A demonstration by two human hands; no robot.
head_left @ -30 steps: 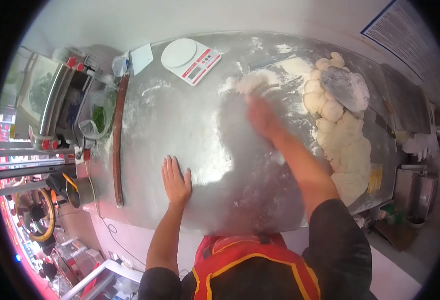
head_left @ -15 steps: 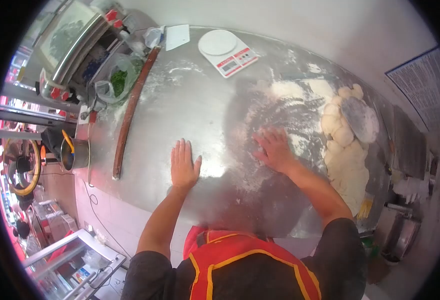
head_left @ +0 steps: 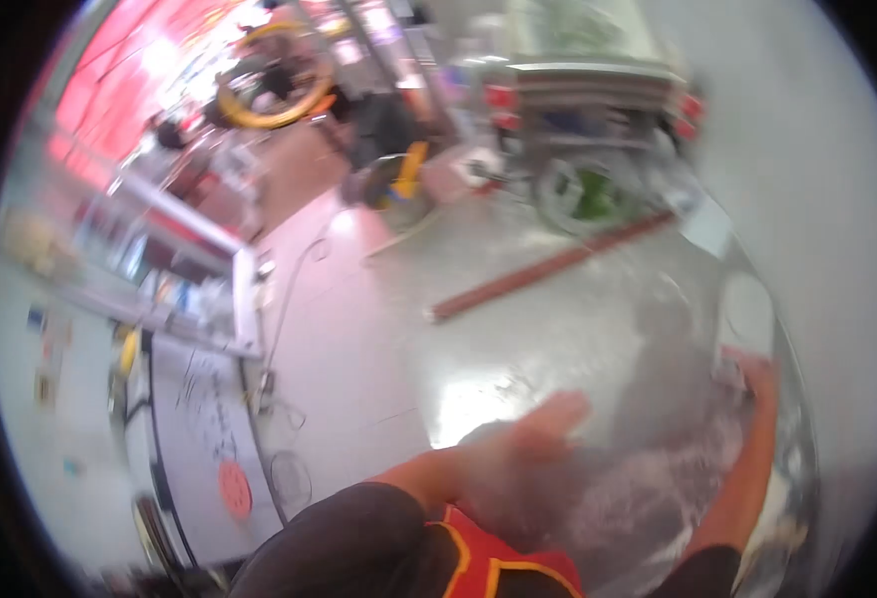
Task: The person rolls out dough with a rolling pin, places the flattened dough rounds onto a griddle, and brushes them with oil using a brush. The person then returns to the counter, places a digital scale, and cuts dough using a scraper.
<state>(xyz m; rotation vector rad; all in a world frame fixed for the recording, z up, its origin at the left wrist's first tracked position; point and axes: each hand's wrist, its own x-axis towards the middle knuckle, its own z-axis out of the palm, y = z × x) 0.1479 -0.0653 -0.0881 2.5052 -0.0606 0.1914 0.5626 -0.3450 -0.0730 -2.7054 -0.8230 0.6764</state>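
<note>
Motion blur softens the whole view. My left hand (head_left: 553, 419) is over the metal worktop, stretched out with nothing visible in it. My right hand (head_left: 755, 376) reaches to the far side, at the near end of a white kitchen scale (head_left: 746, 311) with a red-and-white panel. The hand covers part of that panel; whether its fingers grip the scale or only touch it, I cannot tell. White flour (head_left: 648, 488) is smeared over the worktop between my arms. Pale dough (head_left: 772, 543) shows partly beyond my right forearm.
A long brown wooden stick (head_left: 553, 267) lies across the worktop (head_left: 518, 339). Behind it are a plastic bag of greens (head_left: 593, 199) and a glass-fronted case (head_left: 593, 60). A pot (head_left: 398, 199) with a yellow handle stands by the corner. A cable (head_left: 294, 309) trails on the floor.
The view has swung left, showing more floor and the doorway side. My right hand has left the floured patch and is now at the scale. My left hand is lifted or shifted, blurred.
</note>
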